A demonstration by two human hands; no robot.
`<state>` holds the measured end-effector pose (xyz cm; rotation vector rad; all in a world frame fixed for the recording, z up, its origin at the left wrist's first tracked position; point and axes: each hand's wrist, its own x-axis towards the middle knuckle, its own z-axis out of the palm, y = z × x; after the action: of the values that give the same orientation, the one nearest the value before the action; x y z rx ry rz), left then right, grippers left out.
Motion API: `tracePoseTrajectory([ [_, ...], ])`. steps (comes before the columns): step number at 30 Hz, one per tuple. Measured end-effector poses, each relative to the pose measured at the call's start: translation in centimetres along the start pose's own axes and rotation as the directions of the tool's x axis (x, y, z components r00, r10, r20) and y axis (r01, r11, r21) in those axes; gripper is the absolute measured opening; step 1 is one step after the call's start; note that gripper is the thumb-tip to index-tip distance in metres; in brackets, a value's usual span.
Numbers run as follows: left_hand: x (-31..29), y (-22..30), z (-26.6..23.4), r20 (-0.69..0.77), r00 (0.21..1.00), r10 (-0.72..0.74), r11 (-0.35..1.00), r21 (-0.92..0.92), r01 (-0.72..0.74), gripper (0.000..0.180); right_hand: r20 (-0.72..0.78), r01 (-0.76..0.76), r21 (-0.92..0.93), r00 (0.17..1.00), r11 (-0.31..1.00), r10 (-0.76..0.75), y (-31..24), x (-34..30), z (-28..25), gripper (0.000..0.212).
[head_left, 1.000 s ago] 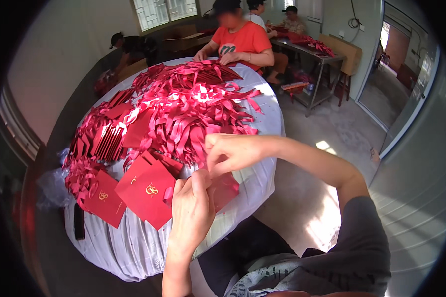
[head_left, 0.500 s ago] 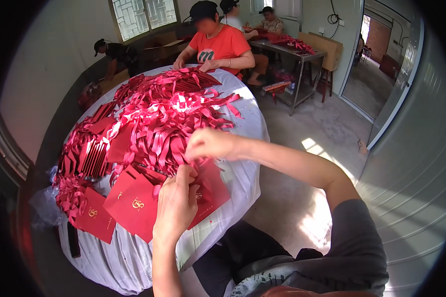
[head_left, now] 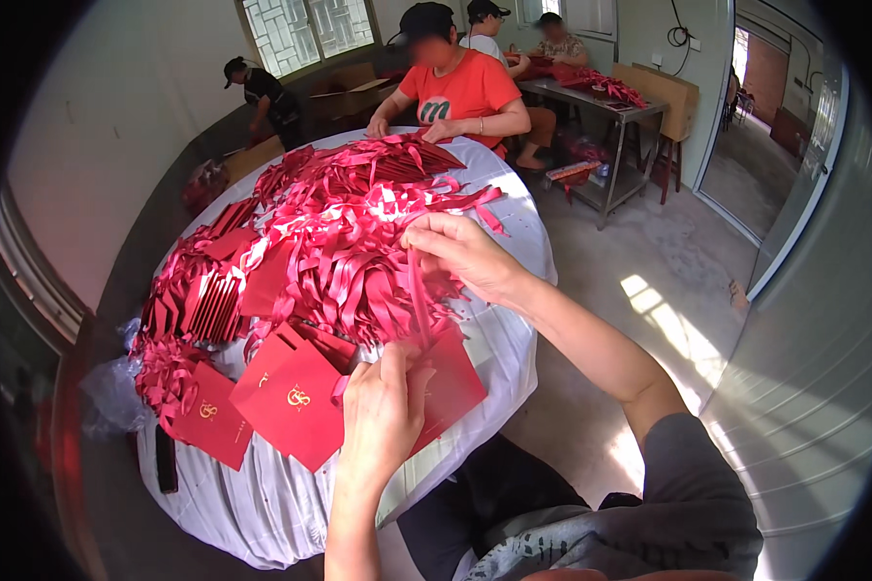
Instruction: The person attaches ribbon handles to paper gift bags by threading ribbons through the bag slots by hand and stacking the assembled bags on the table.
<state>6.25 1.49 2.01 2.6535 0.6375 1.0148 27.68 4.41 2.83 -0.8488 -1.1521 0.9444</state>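
At the near side of the table, my left hand [head_left: 380,414] is closed at the top edge of a red paper gift bag [head_left: 455,387], pinching a ribbon there. A stretch of red ribbon [head_left: 420,300] rises from that pinch to my right hand [head_left: 465,254], whose thumb and fingers are closed on its upper end. My left hand hides part of the bag. Just left of it lie overlapping red bags [head_left: 283,397] with gold emblems, and another red bag [head_left: 218,421] lies farther left. Beyond my hands spreads a large heap of red ribbon handles [head_left: 349,247].
A white cloth covers the round table [head_left: 252,528]. Stacked bags [head_left: 218,305] stand on its left, near clear plastic [head_left: 116,392] and a dark flat object [head_left: 167,463]. Across it, a person in a red shirt [head_left: 465,92] works. A metal table [head_left: 606,116] stands behind.
My right hand has moved up and away from my left, drawing the ribbon out between them. My left hand stays at the bag's edge. The whole view has shifted slightly.
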Motion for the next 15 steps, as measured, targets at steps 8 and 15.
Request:
tracePoseTrajectory([
  [8, 0.1, 0.7, 0.5, 0.022, 0.998, -0.05, 0.996, 0.077, 0.048, 0.014, 0.518, -0.109, -0.052, 0.847, 0.993, 0.12, 0.1, -3.4, -1.9, 0.049],
  [15, 0.1, 0.9, 0.7, -0.033, 0.998, 0.05, 0.992, 0.119, -0.045, 0.012, 0.694, -0.087, -0.057, 0.712, 0.995, 0.102, 1.9, -4.5, -4.1, 0.065],
])
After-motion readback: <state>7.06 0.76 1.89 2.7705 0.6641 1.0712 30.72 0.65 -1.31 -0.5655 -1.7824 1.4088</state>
